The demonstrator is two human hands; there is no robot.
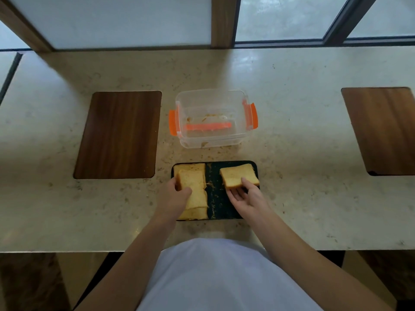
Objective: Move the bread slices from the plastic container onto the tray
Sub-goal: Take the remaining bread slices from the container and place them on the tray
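— What is the person at the stone counter (292,108) doing with the bread?

— Both hands are working over the dark tray (219,198), which is sitting near the counter's front edge. The left hand (174,196) is gripping a bread slice (192,182) on the tray's left half, thumb pressing on top and fingers wrapping its left edge. That slice is lying over other slices (195,212) that are filling the left side from the far corner to the near edge.

— And the right hand?

— The right hand (246,194) is pinching the near edge of a single slice (238,175) at the tray's far right corner, thumb on top and fingers curling beneath. Whether that slice is resting fully on the tray cannot be told.

— Where is the plastic container?

— The clear plastic container (212,118), with orange clips (172,122) on its sides, is standing just beyond the tray, holding crumbs and smears but no bread. An orange strip (207,126) is showing through its near wall. Crumbs are also lying along the tray's bare middle.

— Anything else on the counter?

— Two wooden inlays: one (118,134) is lying to the left of the container, another (381,129) well apart at the right.
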